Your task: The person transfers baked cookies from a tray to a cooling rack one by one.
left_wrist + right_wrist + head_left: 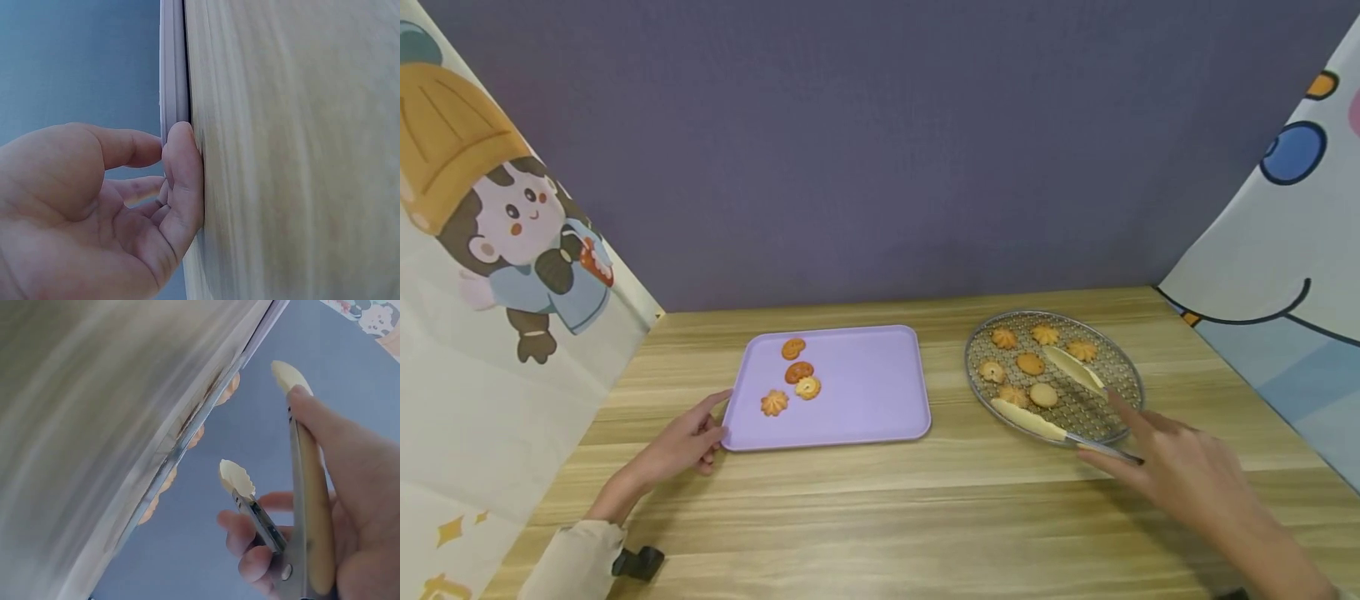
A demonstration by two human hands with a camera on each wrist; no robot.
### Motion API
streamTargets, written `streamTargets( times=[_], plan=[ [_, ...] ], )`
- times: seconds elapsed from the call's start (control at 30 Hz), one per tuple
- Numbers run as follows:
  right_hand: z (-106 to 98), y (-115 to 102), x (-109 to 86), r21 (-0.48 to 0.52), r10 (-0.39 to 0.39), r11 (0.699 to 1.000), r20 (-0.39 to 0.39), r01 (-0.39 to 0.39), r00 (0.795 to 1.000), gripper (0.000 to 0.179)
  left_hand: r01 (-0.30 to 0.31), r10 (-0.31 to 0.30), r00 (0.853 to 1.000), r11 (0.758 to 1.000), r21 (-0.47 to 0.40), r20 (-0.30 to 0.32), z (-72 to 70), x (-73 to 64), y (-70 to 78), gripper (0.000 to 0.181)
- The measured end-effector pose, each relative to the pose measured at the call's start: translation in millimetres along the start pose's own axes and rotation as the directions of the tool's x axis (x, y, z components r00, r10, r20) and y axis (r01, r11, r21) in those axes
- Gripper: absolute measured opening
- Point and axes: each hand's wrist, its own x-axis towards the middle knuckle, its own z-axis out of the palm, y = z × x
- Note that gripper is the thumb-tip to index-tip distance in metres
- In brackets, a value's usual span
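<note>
My left hand point(679, 443) pinches the left edge of a lilac rectangular tray point(865, 383). In the left wrist view, thumb and fingers meet at the tray's rim point(175, 75). Several cookies lie in the tray's left half, among them a star-shaped cookie point(774, 402) and a ring cookie point(808, 387). On the right, my right hand point(1187, 467) grips a pair of food tongs point(1030, 419) with cream tips and metal arms. The tongs are spread, both tips over a round mesh tray point(1097, 427) that bears several cookies. Nothing sits between the tips in the right wrist view.
Both trays rest on a wood-grain table point(880, 517). A dark grey-blue panel point(895, 158) rises behind it. Printed cartoon sheets flank the table, the left sheet point(467, 400) and the right sheet point(1232, 250).
</note>
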Motion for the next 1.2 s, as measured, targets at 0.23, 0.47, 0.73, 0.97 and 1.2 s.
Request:
streamTargets(
  times=[0.23, 0.47, 0.73, 0.97, 1.2],
  plan=[
    [0.0, -13.5, 8.2, 0.012, -0.004, 1.000, 0.013, 0.004, 1.000, 0.094, -0.001, 0.001, 1.000, 1.000, 0.001, -0.003, 0.1, 0.3, -0.8, 0.062],
    [5.4, -26.0, 18.4, 0.004, -0.133, 0.991, -0.106, 0.134, 0.985, 0.095, -0.002, 0.002, 1.000, 1.000, 0.005, -0.004, 0.1, 1.3, -0.9, 0.062],
    [13.7, -45.3, 29.3, 0.003, -0.240, 0.970, -0.169, 0.244, 0.956, 0.093, -0.001, 0.001, 1.000, 1.000, -0.002, -0.001, 0.1, 1.2, -0.8, 0.062],
    [21.1, -64.5, 41.3, 0.041, -0.313, 0.944, -0.203, 0.327, 0.928, 0.092, 0.002, -0.002, 1.000, 1.000, -0.012, -0.003, 0.1, 0.6, 0.8, 0.061],
    [25.5, -83.0, 52.0, 0.077, -0.326, 0.938, -0.138, 0.339, 0.935, 0.091, 0.006, -0.006, 1.000, 1.000, -0.006, -0.006, 0.3, -0.1, 1.8, 0.061]
  ],
)
